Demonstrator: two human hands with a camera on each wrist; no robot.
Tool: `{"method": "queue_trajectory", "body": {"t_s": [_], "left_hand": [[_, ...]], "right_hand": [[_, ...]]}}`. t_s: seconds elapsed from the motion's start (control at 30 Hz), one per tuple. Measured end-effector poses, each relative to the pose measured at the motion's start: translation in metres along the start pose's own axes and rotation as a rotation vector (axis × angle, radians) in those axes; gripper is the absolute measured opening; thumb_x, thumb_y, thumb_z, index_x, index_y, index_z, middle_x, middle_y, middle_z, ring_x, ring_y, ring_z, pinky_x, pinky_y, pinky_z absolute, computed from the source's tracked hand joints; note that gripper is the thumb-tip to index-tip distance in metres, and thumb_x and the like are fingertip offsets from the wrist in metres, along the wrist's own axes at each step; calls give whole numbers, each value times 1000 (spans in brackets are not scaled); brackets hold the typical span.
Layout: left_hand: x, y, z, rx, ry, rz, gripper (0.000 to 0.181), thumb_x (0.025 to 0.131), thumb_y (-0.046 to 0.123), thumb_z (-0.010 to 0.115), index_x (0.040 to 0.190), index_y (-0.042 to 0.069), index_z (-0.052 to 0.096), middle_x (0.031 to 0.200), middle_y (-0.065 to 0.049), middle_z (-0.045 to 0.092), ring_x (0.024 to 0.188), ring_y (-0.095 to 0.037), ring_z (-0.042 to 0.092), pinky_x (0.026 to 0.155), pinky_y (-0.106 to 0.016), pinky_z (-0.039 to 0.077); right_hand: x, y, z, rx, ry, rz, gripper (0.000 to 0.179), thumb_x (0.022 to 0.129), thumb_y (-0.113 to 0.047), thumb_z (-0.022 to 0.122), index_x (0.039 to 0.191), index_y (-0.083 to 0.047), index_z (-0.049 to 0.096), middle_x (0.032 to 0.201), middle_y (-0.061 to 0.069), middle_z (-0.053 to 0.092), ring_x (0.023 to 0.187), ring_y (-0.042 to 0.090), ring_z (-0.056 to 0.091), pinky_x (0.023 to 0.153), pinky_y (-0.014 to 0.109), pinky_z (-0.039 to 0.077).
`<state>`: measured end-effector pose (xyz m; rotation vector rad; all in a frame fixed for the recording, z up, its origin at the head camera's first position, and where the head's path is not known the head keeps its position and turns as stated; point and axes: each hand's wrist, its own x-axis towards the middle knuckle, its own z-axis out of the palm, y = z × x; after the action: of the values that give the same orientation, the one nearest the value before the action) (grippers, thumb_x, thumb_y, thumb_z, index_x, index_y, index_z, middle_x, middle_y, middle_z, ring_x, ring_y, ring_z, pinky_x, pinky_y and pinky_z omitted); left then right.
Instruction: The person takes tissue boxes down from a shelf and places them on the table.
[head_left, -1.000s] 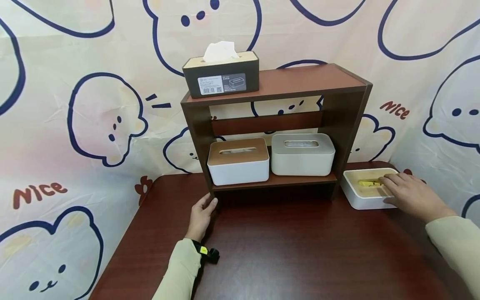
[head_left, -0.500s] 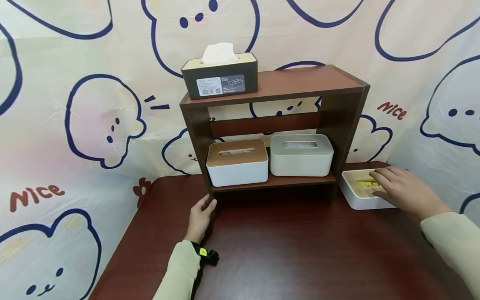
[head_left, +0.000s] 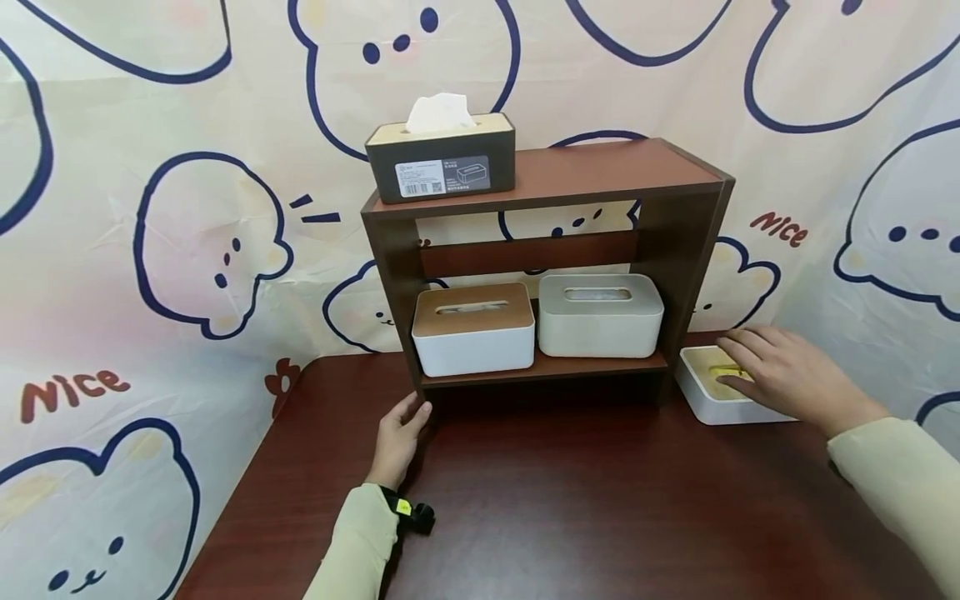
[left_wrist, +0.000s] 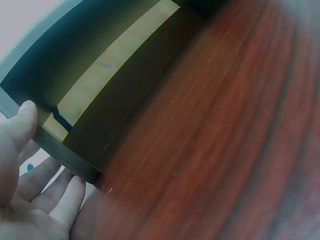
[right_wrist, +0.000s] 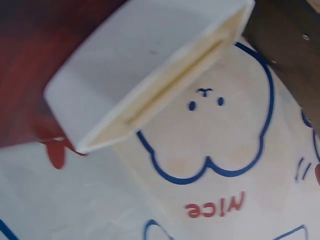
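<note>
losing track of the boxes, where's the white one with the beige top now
In the head view, the white box sits at the right on the table, beside the shelf, partly hidden by the right hand.

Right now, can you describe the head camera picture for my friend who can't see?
A person's left hand holds the lower left side of a brown shelf, while the right hand is over a white box beside it. A brown-topped box and a pale gray box stand inside; a dark tissue box sits on top.
</note>
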<state>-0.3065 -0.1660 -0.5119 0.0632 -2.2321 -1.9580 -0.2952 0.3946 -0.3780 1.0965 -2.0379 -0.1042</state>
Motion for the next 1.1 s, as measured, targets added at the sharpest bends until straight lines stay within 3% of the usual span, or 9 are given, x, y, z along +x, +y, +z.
{"method": "queue_trajectory", "body": {"t_s": [0.57,0.87,1.1], "left_hand": [[0,-1,-1,-22,-10,13,49,96,27,64,140,9,53,139,-10,52,128,-25,47,98,-43,45],[3,0,-3,-11,-9,18,47,97,27,64,139,11,54,136,-8,55,127,-23,48,97,-44,45],[1,-2,-3,-23,-2,33,53,94,32,66,140,8,53,136,-12,54,126,-26,49,95,-45,47]], "right_hand": [[74,-11,-21,-17,103,-208,46,103,-35,45,103,6,67,99,22,65,86,41,59,75,52,48],[108,-12,-30,-40,93,-257,47,103,-35,45,106,7,67,101,23,65,88,42,59,78,52,47],[130,-13,-33,-47,41,-256,50,103,-40,43,111,4,67,105,21,66,95,40,60,82,52,48]]}}
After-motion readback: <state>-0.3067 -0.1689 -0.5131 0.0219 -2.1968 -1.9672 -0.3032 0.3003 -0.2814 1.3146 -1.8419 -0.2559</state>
